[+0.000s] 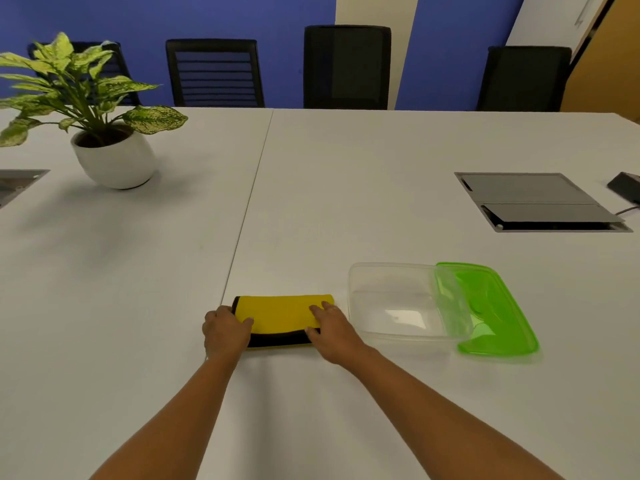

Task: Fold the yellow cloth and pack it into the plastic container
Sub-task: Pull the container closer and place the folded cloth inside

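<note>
Both my hands grip the folded yellow cloth (282, 311), black-edged, flat on the table (311, 202) just left of the plastic container (394, 303): left hand (225, 330) and right hand (330, 330) hide its near corners.

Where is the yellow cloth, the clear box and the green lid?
yellow cloth (282, 311): head view, middle of its yellow top.
clear box (391, 303): head view, its see-through floor.
green lid (498, 313): head view, middle of its flat top.
</note>
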The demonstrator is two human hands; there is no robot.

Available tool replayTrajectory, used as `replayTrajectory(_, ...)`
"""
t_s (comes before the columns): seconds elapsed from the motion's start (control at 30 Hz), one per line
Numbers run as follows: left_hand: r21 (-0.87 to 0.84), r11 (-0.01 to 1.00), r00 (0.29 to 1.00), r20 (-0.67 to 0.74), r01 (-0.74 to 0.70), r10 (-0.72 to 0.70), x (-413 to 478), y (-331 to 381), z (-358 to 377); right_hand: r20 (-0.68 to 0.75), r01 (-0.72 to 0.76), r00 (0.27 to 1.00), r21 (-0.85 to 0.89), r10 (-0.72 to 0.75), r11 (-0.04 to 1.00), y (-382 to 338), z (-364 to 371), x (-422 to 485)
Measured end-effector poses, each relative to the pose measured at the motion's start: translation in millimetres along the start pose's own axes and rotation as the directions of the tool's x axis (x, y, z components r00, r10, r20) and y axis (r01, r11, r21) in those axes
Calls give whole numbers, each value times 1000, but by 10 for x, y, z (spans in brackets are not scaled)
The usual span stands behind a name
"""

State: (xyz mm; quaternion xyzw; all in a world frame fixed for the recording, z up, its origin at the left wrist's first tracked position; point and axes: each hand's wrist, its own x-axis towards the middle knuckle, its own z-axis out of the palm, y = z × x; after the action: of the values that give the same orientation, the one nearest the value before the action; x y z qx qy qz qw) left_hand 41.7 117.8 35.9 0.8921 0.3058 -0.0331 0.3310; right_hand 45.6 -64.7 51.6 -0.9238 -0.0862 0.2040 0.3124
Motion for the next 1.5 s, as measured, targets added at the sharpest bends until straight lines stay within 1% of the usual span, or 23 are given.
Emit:
replayTrajectory(0.07, -49, 999, 998, 61, 9, -6, 35, -34, 13, 39, -105, 994, -12, 105, 994, -78, 75, 96)
replayTrajectory(0.13, -109, 994, 996, 93, 26, -16, 60, -49, 18, 25, -196, 980, 9, 196, 980, -139, 127, 178)
replayTrajectory(0.27, -143, 988, 992, 121, 62, -45, 140, -64, 6, 36, -342, 940, 121, 340, 932, -149, 169, 266)
replayTrajectory(0.37, -166, 979, 984, 146, 122, -98, 209, -50, -6, 4, -375, 925, 182, 380, 909, -151, 179, 297)
replayTrajectory(0.53, -204, 966, 977, 173, 157, -123, 276, -75, 1, -32, -427, 895, 224, 445, 876, -188, 157, 347)
replayTrajectory(0.67, -252, 942, 964, 200, 222, -174, 295, -99, -5, -54, -448, 874, 298, 484, 843, -223, 135, 357)
replayTrajectory(0.73, -278, 925, 957, 201, 259, -208, 329, -101, -12, -52, -441, 877, 304, 477, 844, -236, 119, 355)
replayTrajectory(0.83, -312, 905, 945, 245, 289, -218, 347, -73, -62, -69, -407, 893, 295, 444, 864, -258, 101, 334)
replayTrajectory(0.93, -357, 890, 947, 250, 285, -203, 337, -45, -130, -94, -365, 904, 336, 417, 868, -306, 76, 295)
replayTrajectory(1.13, -461, 851, 965, 183, 253, -187, 250, 75, -322, -208, -212, 925, 414, 319, 885, -395, -110, 207)
replayTrajectory(1.23, -528, 821, 976, 132, 218, -174, 166, 232, -431, -260, -150, 919, 468, 298, 871, -428, -242, 156)
replayTrajectory(1.37, -602, 786, 990, 92, 139, -105, 35, 529, -515, -339, -64, 902, 509, 268, 858, -357, -516, 82)
replayTrajectory(1.5, -650, 754, 991, 133, 93, -8, -132, 889, -433, -432, -22, 852, 536, 296, 844, -82, -889, 17)
